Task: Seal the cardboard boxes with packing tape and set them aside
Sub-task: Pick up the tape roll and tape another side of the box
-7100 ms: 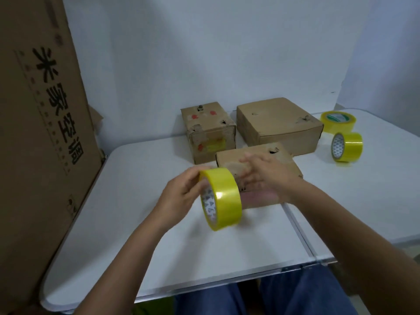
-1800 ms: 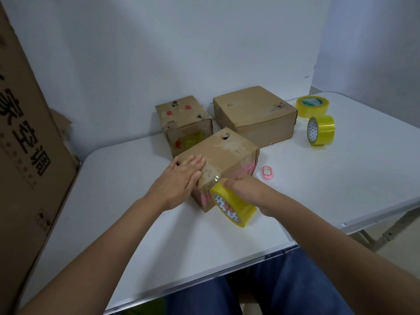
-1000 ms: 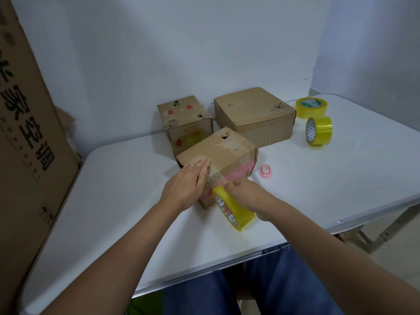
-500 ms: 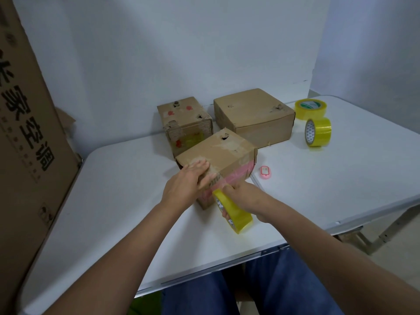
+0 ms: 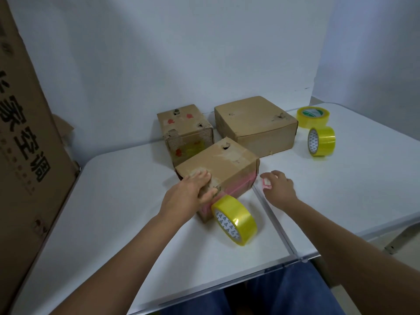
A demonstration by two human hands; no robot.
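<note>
While the left hand [image 5: 189, 192] presses flat, fingers straight, on the near corner of the box [image 5: 218, 169], the right hand [image 5: 278, 186] pinches a small pink cutter [image 5: 266, 184] just right of it. Standing on edge, the tape roll [image 5: 235, 220] touches the box's front. Two more boxes [image 5: 254, 123] and two rolls [image 5: 321, 140] sit behind on the table [image 5: 113, 212].

My left hand [image 5: 189, 192] presses flat on the near cardboard box [image 5: 218, 169] at frame centre. A yellow tape roll [image 5: 234, 220] stands on edge against its lower front. My right hand [image 5: 278, 186] pinches a small pink cutter [image 5: 266, 183] just right of the box.
</note>
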